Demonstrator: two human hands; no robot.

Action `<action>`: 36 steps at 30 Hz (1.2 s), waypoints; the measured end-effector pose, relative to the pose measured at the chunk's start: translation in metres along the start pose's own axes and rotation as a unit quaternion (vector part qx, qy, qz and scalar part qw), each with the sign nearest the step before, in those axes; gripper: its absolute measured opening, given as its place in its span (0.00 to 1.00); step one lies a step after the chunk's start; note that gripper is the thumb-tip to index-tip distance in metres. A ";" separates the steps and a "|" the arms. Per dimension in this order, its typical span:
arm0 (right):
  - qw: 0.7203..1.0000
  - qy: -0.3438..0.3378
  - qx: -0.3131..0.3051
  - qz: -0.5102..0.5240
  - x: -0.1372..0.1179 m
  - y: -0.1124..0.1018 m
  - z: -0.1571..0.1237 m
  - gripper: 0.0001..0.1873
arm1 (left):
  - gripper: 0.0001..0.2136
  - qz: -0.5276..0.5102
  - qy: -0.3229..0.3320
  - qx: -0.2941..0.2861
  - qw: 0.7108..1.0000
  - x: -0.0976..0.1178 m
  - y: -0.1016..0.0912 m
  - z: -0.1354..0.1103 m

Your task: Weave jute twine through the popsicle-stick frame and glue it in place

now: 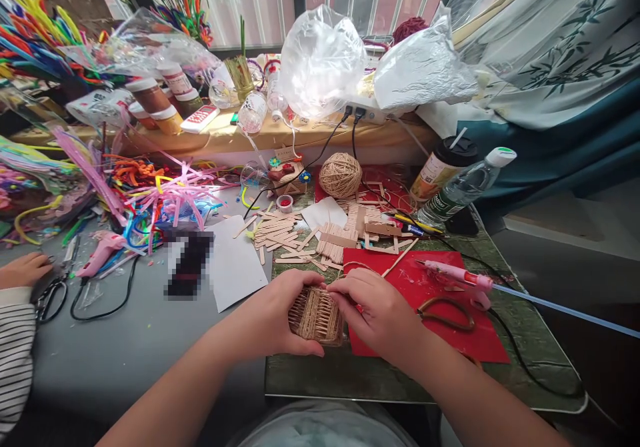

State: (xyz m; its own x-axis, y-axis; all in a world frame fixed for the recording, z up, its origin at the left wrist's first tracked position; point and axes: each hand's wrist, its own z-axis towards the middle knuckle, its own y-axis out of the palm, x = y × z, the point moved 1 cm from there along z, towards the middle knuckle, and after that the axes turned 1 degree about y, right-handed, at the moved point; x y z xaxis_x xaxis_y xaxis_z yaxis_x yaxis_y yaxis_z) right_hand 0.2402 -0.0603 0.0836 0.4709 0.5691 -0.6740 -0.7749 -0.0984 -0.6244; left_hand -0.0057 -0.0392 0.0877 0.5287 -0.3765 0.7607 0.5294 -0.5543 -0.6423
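Note:
A small box-like piece wound with brown twine [316, 317] is between my hands, just above the front of the dark green board. Around its left side curls my left hand [280, 313], thumb along the near edge and fingers at the far edge. My right hand [375, 307] pinches at the top right corner of the piece. A thin strand of twine [350, 265] runs by those fingertips; most of what they grip is hidden. Behind stands a ball of twine [341, 175]. Beside my right hand, brown-handled scissors [447, 313] lie on a red sheet [400, 267].
A pink glue gun [457, 275] with a long glue stick and cord lies at right. Wooden craft sticks [280, 230] are scattered behind the hands. A bottle [465, 187] and a cup [440, 163] stand back right. A co-worker's hand [25, 270] rests far left.

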 end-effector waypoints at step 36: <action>0.966 0.204 0.024 0.155 0.006 0.022 -0.020 0.08 | 0.35 -0.279 0.072 0.181 0.940 -0.021 0.022 0.001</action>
State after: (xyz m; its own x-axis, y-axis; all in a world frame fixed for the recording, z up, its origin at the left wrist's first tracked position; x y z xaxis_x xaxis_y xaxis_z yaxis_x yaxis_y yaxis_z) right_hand 0.2345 -0.0754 0.0579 0.3333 0.1475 -0.9312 -0.9192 -0.1686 -0.3558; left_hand -0.0046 -0.0426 0.0572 0.0204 -0.2129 0.9769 0.9026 -0.4164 -0.1096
